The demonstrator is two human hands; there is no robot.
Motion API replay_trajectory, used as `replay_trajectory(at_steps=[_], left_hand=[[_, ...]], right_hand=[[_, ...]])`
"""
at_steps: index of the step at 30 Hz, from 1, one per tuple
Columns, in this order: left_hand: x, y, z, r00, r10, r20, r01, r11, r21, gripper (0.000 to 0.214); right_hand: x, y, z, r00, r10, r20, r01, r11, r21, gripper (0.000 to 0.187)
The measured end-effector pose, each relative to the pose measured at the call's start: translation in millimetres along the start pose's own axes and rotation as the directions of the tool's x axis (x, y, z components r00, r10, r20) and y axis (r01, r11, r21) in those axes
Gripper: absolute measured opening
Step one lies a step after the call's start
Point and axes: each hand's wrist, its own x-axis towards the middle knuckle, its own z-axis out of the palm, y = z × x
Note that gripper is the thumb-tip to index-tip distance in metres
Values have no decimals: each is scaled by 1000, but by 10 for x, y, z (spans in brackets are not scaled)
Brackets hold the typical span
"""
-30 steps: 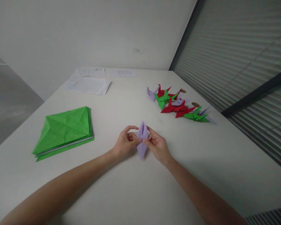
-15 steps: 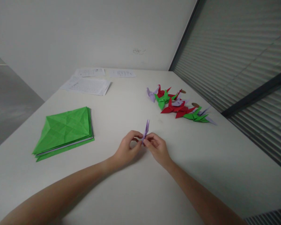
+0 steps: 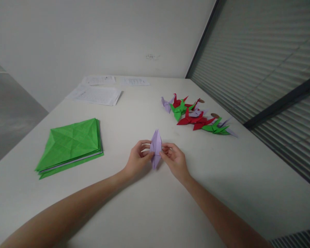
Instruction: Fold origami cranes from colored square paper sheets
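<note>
1. White table [image 3: 134,213] set against a plain pale wall [image 3: 124,38] at its far edge, with slatted blinds [image 3: 263,55] along its right edge.
2. Left hand [image 3: 138,158]: grasping the left side of a folded lavender paper [image 3: 156,144], thumb in front, fingers behind.
3. Right hand [image 3: 176,161]: pinching the right side of the same piece, thumb on its front; partly hidden behind the paper.
4. Lavender paper: a narrow, long diamond between both hands, midway between the table's left and right edges, two close points toward the far edge; impossible to tell whether touching the tabletop.
5. Step in hand, by judgement: folding, probably lining up or pressing layers near the crosswise crease. Next move: seemingly calls for matched edges and even thumb pressure, without bending the thin points.
6. Outward, near the left edge: a stack of creased green sheets [image 3: 73,137], paler layer showing among them.
7. Near the right edge: overlapping folded paper birds [image 3: 187,120] in red, green and lavender, with brown round objects [image 3: 215,115] just beside.
8. Toward the far left corner: loose printed pages [image 3: 95,94], too small to read.
</note>
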Motion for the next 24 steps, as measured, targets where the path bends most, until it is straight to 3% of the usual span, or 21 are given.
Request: replay_trajectory(at_steps=[9,16,20,24], left_hand=[[18,-25,-15,998,-29,60,33,997,-67,35],[24,-13,-40,993,-81,87,94,983,-156,23],[13,-2,-39,990,-123,61,132,977,-167,28],[25,-41,-56,994,-91,59,95,994,-55,29]], right_hand=[[17,-60,-51,991,86,100,-91,995,44,29],[28,-41,-81,994,32,107,-34,999,12,8],[20,-69,-86,992,-2,126,8,999,-46,11],[19,-64,-69,993,-47,108,54,996,-64,20]])
